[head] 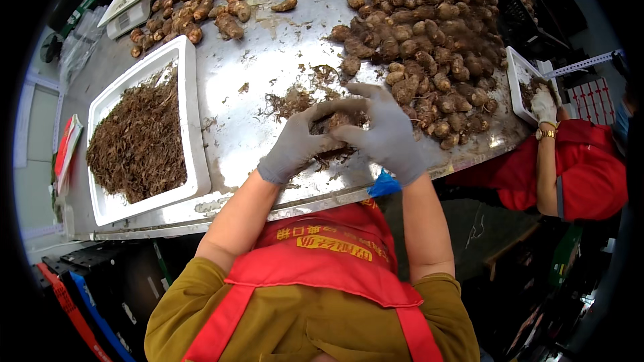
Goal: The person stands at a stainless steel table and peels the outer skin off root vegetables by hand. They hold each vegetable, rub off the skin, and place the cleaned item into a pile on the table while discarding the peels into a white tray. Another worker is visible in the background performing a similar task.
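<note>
My left hand (pixel 297 146), in a grey glove, is closed around a brown hairy taro corm (pixel 339 121) above the metal table (pixel 236 125). My right hand (pixel 385 133), gloved too, is at the corm's other side with its fingers spread and curved, the thumb close to it. Whether it grips the corm cannot be told. Brown fibrous scraps (pixel 294 102) lie just beyond my hands and below them. A large heap of hairy taro corms (pixel 427 50) lies to the right, and cleaner-looking corms (pixel 201 7) lie at the far left.
A white foam tray (pixel 201 176) full of brown fibres stands at left, with a weighing scale (pixel 121 22) behind it. A blue plastic piece (pixel 384 184) is at the near table edge. At right, a co-worker's gloved hand (pixel 544 104) is over another white tray (pixel 515 78).
</note>
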Demonstrator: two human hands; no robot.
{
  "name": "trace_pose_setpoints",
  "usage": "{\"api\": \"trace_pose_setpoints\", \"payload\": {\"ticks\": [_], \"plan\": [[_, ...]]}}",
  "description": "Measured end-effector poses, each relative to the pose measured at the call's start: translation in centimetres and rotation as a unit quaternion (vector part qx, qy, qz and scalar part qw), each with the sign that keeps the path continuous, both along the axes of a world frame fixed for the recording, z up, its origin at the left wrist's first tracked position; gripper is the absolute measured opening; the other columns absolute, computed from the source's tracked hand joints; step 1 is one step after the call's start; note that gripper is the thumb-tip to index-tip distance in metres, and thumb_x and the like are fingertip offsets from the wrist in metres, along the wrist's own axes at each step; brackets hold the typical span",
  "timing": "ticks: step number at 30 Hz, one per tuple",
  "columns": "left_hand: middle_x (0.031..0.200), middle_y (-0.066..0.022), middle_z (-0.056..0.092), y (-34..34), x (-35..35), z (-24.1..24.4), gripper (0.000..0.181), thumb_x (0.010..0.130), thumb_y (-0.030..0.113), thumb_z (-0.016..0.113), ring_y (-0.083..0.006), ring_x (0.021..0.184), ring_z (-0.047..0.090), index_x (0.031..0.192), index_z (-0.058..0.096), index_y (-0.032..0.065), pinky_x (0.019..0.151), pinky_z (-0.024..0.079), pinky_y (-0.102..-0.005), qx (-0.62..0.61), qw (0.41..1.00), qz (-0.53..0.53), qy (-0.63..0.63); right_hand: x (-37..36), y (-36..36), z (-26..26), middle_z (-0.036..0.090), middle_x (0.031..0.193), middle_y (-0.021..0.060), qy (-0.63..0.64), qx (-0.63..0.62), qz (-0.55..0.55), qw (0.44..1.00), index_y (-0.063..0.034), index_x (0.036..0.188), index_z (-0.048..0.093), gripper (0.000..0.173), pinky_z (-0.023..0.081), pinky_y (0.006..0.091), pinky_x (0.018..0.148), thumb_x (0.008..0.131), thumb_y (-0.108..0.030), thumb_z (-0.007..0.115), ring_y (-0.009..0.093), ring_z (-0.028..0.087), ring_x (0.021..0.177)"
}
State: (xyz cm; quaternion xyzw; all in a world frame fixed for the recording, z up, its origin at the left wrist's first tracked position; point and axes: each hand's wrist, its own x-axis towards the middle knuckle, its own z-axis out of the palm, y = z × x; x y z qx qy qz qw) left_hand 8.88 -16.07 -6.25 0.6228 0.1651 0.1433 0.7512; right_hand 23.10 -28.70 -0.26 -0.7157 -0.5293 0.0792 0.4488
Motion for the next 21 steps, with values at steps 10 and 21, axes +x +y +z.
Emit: {"api": "trace_pose_setpoints", "payload": {"ticks": [10,21], "plan": [[0.13,-0.0149,0.056,-0.2,0.2,0.5,0.076,0.082,0.011,0.076,-0.0243,0.117,0.061,0.146,0.039,-0.0029,0.102,0.054,-0.0382,-0.274,0.952,0.001,-0.134,3.9,0.3,-3.1,0.055,0.073,0.0132,0.12,-0.018,-0.103,0.987,0.0008,0.08,0.063,0.039,0.048,0.0357,0.067,0.098,-0.034,0.063,0.027,0.056,0.067],[0.127,-0.0128,0.06,0.2,0.1,-0.5,0.071,0.085,0.022,0.08,-0.021,0.112,0.063,0.141,0.044,-0.0032,0.097,0.053,-0.0344,-0.294,0.949,0.005,-0.111,-1.5,0.5,-3.1,0.058,0.062,0.0131,-0.037,0.012,-0.078,0.996,-0.0059,0.071,0.063,0.04,0.045,0.0426,0.054,0.095,-0.037,0.066,0.033,0.058,0.054]]}}
